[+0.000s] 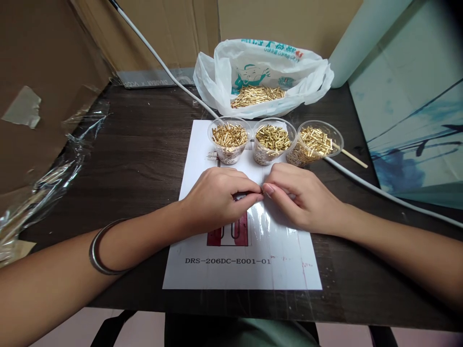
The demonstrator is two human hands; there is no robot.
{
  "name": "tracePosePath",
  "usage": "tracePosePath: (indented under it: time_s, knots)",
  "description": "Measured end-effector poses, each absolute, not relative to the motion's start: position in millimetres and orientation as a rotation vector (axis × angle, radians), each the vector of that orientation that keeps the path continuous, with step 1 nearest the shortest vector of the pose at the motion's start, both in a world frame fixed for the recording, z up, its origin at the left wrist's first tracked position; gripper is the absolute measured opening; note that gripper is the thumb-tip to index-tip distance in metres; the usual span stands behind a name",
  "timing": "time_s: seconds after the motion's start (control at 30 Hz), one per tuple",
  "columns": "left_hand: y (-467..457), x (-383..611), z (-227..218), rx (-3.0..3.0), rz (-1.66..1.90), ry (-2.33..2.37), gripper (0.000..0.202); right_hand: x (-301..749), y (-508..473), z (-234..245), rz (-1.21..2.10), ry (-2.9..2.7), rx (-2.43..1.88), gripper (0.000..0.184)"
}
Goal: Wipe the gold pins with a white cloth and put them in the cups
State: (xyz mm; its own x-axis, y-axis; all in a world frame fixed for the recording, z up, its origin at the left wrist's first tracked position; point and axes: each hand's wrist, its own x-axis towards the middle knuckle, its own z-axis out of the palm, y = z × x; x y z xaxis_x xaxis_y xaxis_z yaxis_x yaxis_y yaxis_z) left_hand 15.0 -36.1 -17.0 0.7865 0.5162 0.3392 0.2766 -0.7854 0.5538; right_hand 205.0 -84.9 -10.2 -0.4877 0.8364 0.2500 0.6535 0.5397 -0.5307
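Note:
My left hand (224, 195) and my right hand (300, 195) meet fingertip to fingertip above a printed white sheet (242, 274). Each is closed in a pinch between thumb and index finger. A tiny dark or brassy bit shows where the tips meet, too small to name. Just beyond my hands stand three clear plastic cups, a left cup (229, 159), a middle cup (267, 156) and a right cup (338, 130), all filled with small gold-coloured metal pins or tubes. The right cup leans somewhat and has a thin wooden stick (354, 158) poking out beside it.
A white plastic bag (213, 84) behind the cups holds a heap of longer gold pins (258, 96). A grey-white cable (390, 193) runs across the dark table (137, 144). Cardboard (36, 62) walls the left and back; a painted panel (415, 120) stands at right.

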Motion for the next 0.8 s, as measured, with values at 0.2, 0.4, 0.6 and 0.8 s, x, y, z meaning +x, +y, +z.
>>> tracePosePath:
  time_s: [0.2,0.4,0.6,0.8]
  knots:
    - [-36.1,15.4,-15.7,2.497,0.652,0.599,0.016,204.6,-84.1,-10.7,0.533,-2.303,-1.216,0.024]
    - [-35.9,15.4,-16.1,2.487,0.666,0.605,0.015,204.3,-84.1,-10.7,0.534,-2.315,-1.229,0.025]
    - [-35.8,15.7,-15.2,2.478,0.673,0.598,0.015,203.9,-85.4,-10.9,0.505,-2.324,-1.232,0.025]
    - [-35.7,16.1,-13.7,2.477,0.655,0.615,0.017,203.6,-86.1,-12.2,0.415,-2.334,-1.257,0.025]
